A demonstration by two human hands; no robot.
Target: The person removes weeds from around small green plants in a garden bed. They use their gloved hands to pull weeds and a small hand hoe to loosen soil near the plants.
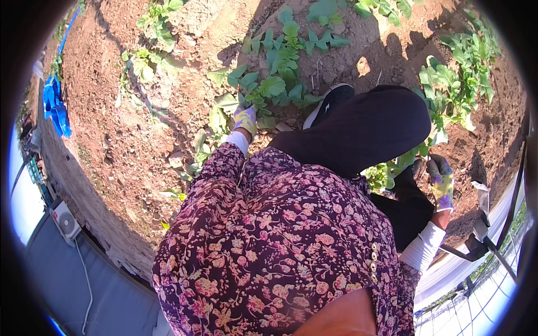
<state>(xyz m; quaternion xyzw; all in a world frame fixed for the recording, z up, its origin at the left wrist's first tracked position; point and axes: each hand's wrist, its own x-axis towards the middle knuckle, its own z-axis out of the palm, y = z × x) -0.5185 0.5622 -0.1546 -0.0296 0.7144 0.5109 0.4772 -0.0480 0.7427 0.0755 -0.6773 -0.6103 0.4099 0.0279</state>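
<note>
My left hand (245,119), in a yellow and purple patterned glove, reaches into the near edge of a row of green leafy plants (273,86). Its fingers look closed on the leaves at the plant base, though foliage partly covers them. To the right, beside my bent leg, hangs my right hand (441,183) in a matching glove with grey, soiled fingertips. Those fingers are curled together; what they hold, if anything, is too small to make out. Close to it, more leafy plants (386,172) show beside my lower leg.
My dark shoe (330,103) stands on brown soil beside the plants. Other plant rows grow at left (144,63) and right (457,78). A blue cloth or plastic piece (55,105) lies far left. Metal frame bars (479,238) and white sheeting stand at lower right.
</note>
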